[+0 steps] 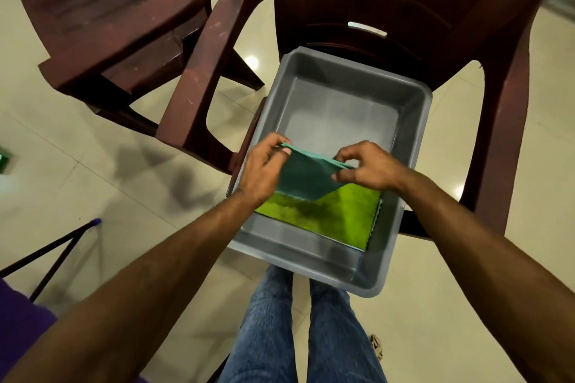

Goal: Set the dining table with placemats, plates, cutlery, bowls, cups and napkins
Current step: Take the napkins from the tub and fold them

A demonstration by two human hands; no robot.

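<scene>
Two hands, left and right, pinch a teal napkin by its upper edge, hiding part of the green napkin lying in the grey tub on a brown chair.

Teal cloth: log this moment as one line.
left hand pinches teal cloth | right hand pinches same | green cloth lies in grey tub on chair

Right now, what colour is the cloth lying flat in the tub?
Bright green, head view.
</scene>
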